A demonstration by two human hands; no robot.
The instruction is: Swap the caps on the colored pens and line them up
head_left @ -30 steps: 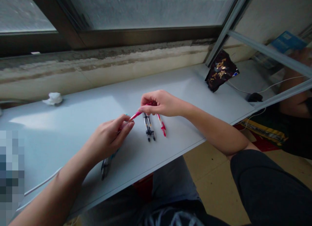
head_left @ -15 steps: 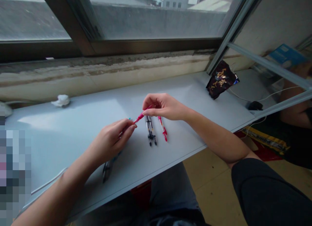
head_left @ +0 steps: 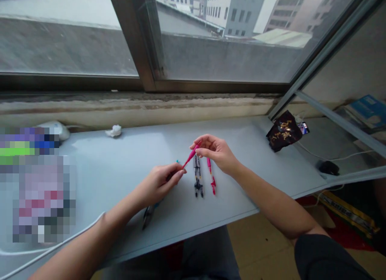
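Note:
A pink pen (head_left: 190,157) slants between my two hands, just above the table. Thumb and fingers of my left hand (head_left: 159,183) close on its lower, thin end, which they partly hide. Its thicker upper part is pinched by my right hand (head_left: 219,153). Beneath and beside the right hand lie two black pens (head_left: 198,179), side by side, and a second pink pen (head_left: 212,179) with a clear middle. Under my left hand is a dark pen (head_left: 147,216), mostly covered; a small teal tip (head_left: 177,161) shows just beyond that hand.
The pale table (head_left: 135,151) runs below a window. A crumpled white tissue (head_left: 114,130) lies at the back, a dark printed packet (head_left: 283,131) at the right by a metal frame (head_left: 337,115). A white cable (head_left: 75,231) crosses the left; blurred-out items lie there too.
The view has shifted up and left, so the hands and pens appear lower and further right. Both hands still hold the pink pen, and more of its upper part shows.

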